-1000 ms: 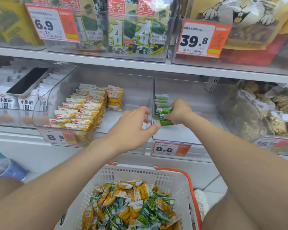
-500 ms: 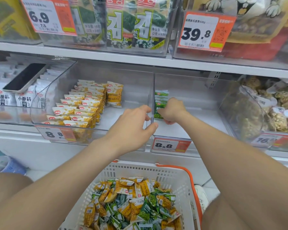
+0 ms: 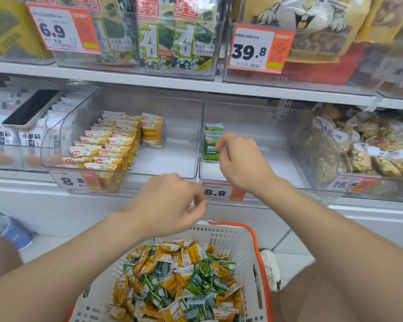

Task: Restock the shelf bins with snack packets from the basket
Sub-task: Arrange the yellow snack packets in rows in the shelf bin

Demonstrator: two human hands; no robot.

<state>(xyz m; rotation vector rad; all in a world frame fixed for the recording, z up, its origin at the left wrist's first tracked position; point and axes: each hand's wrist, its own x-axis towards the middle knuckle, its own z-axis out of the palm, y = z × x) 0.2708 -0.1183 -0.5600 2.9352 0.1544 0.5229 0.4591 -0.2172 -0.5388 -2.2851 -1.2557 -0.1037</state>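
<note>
I'm looking at white metal store shelving. The upper shelf board (image 3: 196,86) runs across the whole view, and a perforated upright strip (image 3: 283,110) shows at the back beneath it. On that upper shelf stand seaweed packs (image 3: 172,43) and a big bag with a cartoon animal (image 3: 312,24). An orange-and-white price tag reading 6.9 (image 3: 61,29) and another reading 39.8 (image 3: 258,49) hang in front of them. At the left a dark phone (image 3: 32,110) lies on white packets. A plain white base panel (image 3: 44,205) closes the shelving below. The floor (image 3: 293,252) is pale tile. Light is bright and even, with soft glare on the clear plastic.
</note>
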